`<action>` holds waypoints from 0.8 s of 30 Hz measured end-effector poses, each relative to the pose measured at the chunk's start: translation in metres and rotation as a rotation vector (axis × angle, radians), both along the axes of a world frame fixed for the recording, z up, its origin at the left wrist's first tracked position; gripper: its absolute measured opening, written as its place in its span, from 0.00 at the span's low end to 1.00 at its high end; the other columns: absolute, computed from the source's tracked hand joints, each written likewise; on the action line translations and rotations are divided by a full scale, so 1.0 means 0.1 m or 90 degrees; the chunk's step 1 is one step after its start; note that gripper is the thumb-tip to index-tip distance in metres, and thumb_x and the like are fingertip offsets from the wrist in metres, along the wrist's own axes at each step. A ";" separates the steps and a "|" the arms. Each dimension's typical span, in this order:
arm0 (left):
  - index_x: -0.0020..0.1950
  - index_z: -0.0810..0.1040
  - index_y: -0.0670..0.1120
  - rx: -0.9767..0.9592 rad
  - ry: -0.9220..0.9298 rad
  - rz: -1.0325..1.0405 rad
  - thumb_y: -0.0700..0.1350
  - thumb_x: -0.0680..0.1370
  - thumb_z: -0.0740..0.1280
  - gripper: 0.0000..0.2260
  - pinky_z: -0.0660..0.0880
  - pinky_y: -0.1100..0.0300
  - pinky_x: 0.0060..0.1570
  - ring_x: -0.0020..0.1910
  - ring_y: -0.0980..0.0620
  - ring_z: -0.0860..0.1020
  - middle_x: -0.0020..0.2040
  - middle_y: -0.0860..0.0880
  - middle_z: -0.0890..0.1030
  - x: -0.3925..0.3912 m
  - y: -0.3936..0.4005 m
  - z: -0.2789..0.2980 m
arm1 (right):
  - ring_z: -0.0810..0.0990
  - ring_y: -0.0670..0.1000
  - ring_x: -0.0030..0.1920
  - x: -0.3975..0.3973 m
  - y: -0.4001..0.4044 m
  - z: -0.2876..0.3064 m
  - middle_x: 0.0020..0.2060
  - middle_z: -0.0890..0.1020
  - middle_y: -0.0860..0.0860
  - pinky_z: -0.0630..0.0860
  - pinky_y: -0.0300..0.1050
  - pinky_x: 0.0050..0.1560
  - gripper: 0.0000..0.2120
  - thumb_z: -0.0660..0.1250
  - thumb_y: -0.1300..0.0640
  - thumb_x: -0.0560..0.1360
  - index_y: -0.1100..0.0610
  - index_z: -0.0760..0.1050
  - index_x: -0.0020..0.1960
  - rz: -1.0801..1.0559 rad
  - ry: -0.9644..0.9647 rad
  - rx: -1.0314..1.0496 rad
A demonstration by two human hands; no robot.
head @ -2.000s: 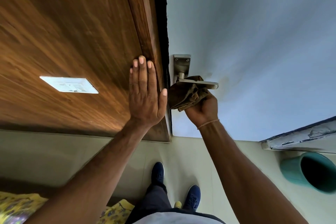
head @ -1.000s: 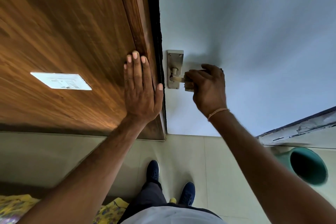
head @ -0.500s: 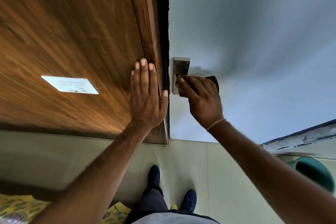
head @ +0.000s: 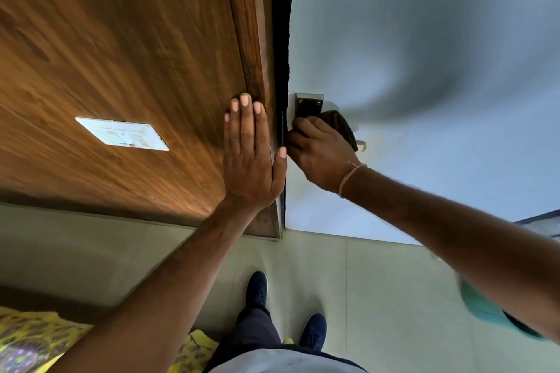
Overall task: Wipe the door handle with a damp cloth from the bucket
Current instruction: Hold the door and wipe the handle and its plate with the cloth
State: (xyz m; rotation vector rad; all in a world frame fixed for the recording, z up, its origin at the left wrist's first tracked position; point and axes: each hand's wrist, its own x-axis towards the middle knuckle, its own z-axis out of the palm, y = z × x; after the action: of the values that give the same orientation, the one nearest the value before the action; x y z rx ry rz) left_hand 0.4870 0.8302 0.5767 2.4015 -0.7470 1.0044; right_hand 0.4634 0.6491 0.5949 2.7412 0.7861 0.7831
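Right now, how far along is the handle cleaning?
Done: the cloth is out of the bucket. In hand: the right hand presses it onto the door handle, near its plate; the left hand lies flat against the wooden panel. Left: the lever's bare tip.

The door handle [head: 309, 103] is brushed metal with a dull satin sheen, its plate fixed by small screws. The cloth [head: 341, 127] bunched over it is dark brown fabric, soft and matt (whether damp cannot be told). The wall panel [head: 136, 54] is wood-grain, smooth and slightly glossy. The door [head: 424, 54] is painted pale blue, matt. The floor [head: 378, 281] is smooth pale tile.
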 end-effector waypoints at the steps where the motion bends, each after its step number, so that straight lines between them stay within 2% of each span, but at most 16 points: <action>1: 0.85 0.52 0.37 0.003 0.002 -0.003 0.52 0.85 0.55 0.33 0.57 0.38 0.85 0.86 0.38 0.52 0.85 0.36 0.54 0.00 0.02 0.01 | 0.79 0.62 0.62 0.05 0.03 0.03 0.48 0.86 0.54 0.75 0.56 0.66 0.12 0.63 0.60 0.82 0.57 0.86 0.50 0.021 0.010 -0.032; 2: 0.85 0.53 0.37 0.006 0.001 -0.005 0.52 0.85 0.55 0.32 0.58 0.38 0.85 0.87 0.39 0.52 0.85 0.36 0.55 0.00 0.04 0.01 | 0.78 0.61 0.61 0.08 0.05 0.06 0.44 0.86 0.53 0.74 0.55 0.66 0.11 0.64 0.59 0.81 0.56 0.85 0.46 0.035 0.018 -0.053; 4: 0.85 0.53 0.37 0.009 -0.003 -0.013 0.52 0.85 0.55 0.32 0.59 0.38 0.84 0.87 0.40 0.51 0.85 0.36 0.55 0.01 0.08 0.02 | 0.78 0.61 0.62 0.08 0.02 0.08 0.46 0.85 0.52 0.73 0.55 0.65 0.12 0.63 0.60 0.82 0.56 0.85 0.48 0.035 0.023 -0.072; 6: 0.85 0.54 0.37 0.007 -0.008 -0.021 0.51 0.85 0.55 0.32 0.59 0.38 0.84 0.87 0.41 0.52 0.85 0.37 0.56 0.01 0.09 0.03 | 0.78 0.62 0.63 0.01 -0.08 0.07 0.56 0.85 0.52 0.73 0.57 0.63 0.14 0.58 0.60 0.83 0.55 0.83 0.57 0.018 0.015 -0.045; 9: 0.85 0.54 0.37 0.001 -0.015 -0.015 0.52 0.85 0.55 0.32 0.59 0.38 0.84 0.87 0.40 0.53 0.85 0.37 0.57 0.00 0.07 0.03 | 0.78 0.61 0.61 -0.22 -0.25 -0.01 0.67 0.82 0.51 0.75 0.57 0.57 0.16 0.62 0.61 0.82 0.53 0.80 0.68 -0.079 -0.010 0.106; 11: 0.85 0.54 0.37 0.002 -0.023 -0.002 0.52 0.85 0.55 0.32 0.60 0.39 0.84 0.87 0.39 0.54 0.84 0.36 0.58 -0.01 0.05 0.01 | 0.80 0.62 0.58 -0.38 -0.34 -0.10 0.65 0.83 0.50 0.77 0.57 0.54 0.16 0.66 0.60 0.80 0.52 0.81 0.67 -0.163 -0.031 0.218; 13: 0.85 0.54 0.37 0.004 -0.024 0.003 0.52 0.85 0.56 0.33 0.59 0.38 0.84 0.86 0.38 0.55 0.84 0.36 0.58 -0.01 0.03 0.00 | 0.81 0.62 0.58 -0.50 -0.42 -0.17 0.63 0.84 0.50 0.78 0.57 0.53 0.15 0.68 0.58 0.80 0.54 0.82 0.65 -0.206 -0.048 0.276; 17: 0.85 0.54 0.36 0.005 -0.013 0.013 0.51 0.84 0.57 0.33 0.58 0.38 0.85 0.85 0.35 0.57 0.84 0.34 0.59 -0.01 0.00 0.01 | 0.80 0.62 0.59 -0.60 -0.45 -0.22 0.62 0.85 0.51 0.79 0.54 0.58 0.13 0.69 0.59 0.80 0.57 0.83 0.64 -0.232 -0.030 0.393; 19: 0.84 0.55 0.34 0.014 -0.009 0.015 0.51 0.84 0.57 0.33 0.59 0.37 0.84 0.85 0.34 0.57 0.84 0.32 0.60 -0.01 0.01 0.00 | 0.81 0.58 0.59 -0.63 -0.36 -0.24 0.61 0.85 0.52 0.79 0.52 0.61 0.15 0.69 0.65 0.78 0.58 0.82 0.64 -0.270 -0.024 0.579; 20: 0.84 0.56 0.34 0.016 -0.009 0.016 0.51 0.84 0.57 0.33 0.59 0.37 0.84 0.85 0.34 0.57 0.84 0.32 0.60 0.00 0.02 0.00 | 0.83 0.56 0.57 -0.64 -0.28 -0.23 0.60 0.85 0.54 0.81 0.54 0.58 0.17 0.67 0.69 0.77 0.58 0.81 0.64 -0.279 -0.014 0.745; 21: 0.84 0.56 0.34 0.018 -0.009 0.017 0.51 0.84 0.57 0.33 0.59 0.37 0.84 0.85 0.33 0.58 0.83 0.32 0.60 0.00 0.02 0.01 | 0.86 0.54 0.52 -0.65 -0.18 -0.17 0.57 0.85 0.57 0.84 0.55 0.51 0.19 0.64 0.72 0.77 0.60 0.79 0.65 -0.281 -0.002 0.946; 23: 0.84 0.57 0.33 0.016 -0.007 0.018 0.51 0.84 0.57 0.33 0.60 0.36 0.84 0.85 0.33 0.58 0.83 0.31 0.61 0.00 0.02 0.01 | 0.88 0.51 0.42 -0.62 -0.04 -0.08 0.49 0.85 0.59 0.83 0.49 0.37 0.20 0.59 0.75 0.77 0.62 0.76 0.65 -0.294 0.006 1.310; 24: 0.84 0.57 0.33 0.014 -0.005 0.017 0.51 0.84 0.58 0.33 0.60 0.36 0.83 0.85 0.32 0.59 0.83 0.31 0.61 0.00 0.01 0.01 | 0.88 0.51 0.41 -0.57 -0.02 -0.08 0.47 0.85 0.57 0.84 0.48 0.37 0.19 0.59 0.75 0.76 0.63 0.76 0.64 -0.314 -0.003 1.419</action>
State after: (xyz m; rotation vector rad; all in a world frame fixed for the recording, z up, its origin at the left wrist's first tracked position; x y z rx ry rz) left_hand 0.4867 0.8311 0.5777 2.4337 -0.7331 1.0219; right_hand 0.4065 0.6473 0.5870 3.6083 -2.1284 2.2894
